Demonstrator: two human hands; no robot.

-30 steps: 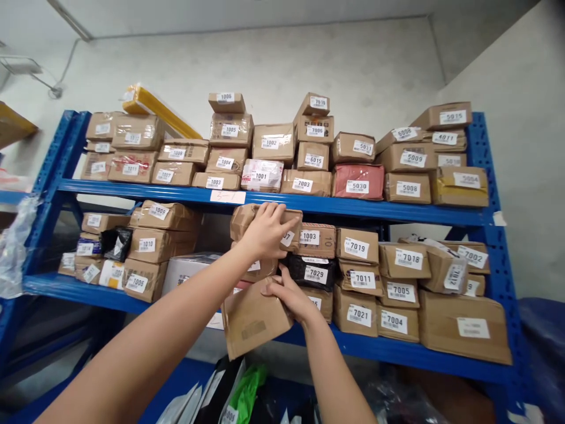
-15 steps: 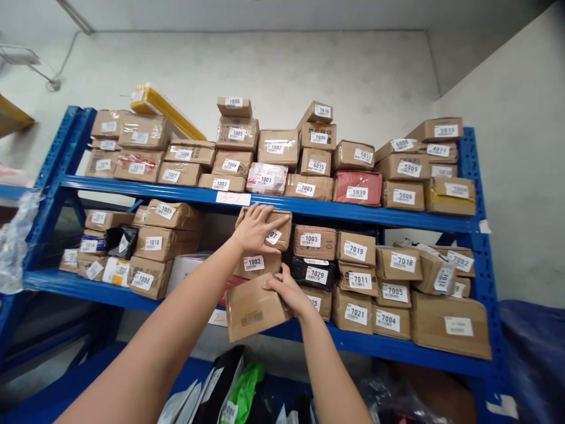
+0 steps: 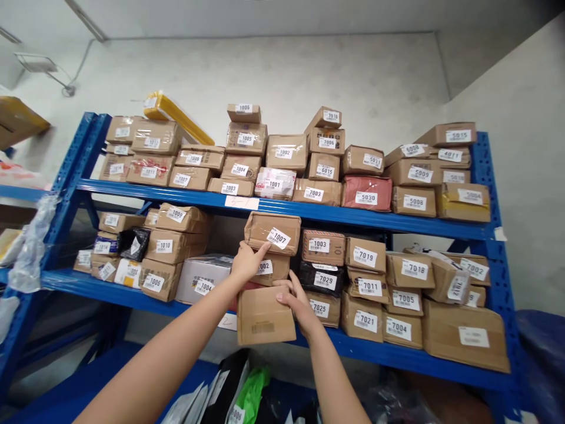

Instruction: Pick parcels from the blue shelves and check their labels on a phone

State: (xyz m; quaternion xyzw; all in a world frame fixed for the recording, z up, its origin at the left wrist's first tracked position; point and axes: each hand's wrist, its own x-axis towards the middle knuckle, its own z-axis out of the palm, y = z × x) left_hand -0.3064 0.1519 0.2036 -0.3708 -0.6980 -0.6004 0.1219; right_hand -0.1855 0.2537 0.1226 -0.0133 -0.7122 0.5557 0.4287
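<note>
My right hand (image 3: 300, 303) grips a plain cardboard box (image 3: 266, 324) by its right side, thumb on the front. This box is held in front of the middle shelf, a printed barcode low on its face. My left hand (image 3: 248, 263) has hold of the lower left corner of a cardboard box labelled 1007 (image 3: 265, 227), its thumb against the front. That one rests on a box labelled 1002 (image 3: 279, 270), partly hidden by my left hand. A bit of something red shows behind the held box.
A blue rack (image 3: 388, 219) carries numbered parcels on two shelves. Right of my hands stand boxes 1003 (image 3: 324, 259), 7029 and 7025. To the left is a white box labelled 1004 (image 3: 194, 274). Bagged parcels and a green bag (image 3: 252, 391) lie below.
My left hand has moved down from the front of box 1007 to its lower left corner, uncovering the label. The box in my right hand has turned more level. The view has shifted slightly.
</note>
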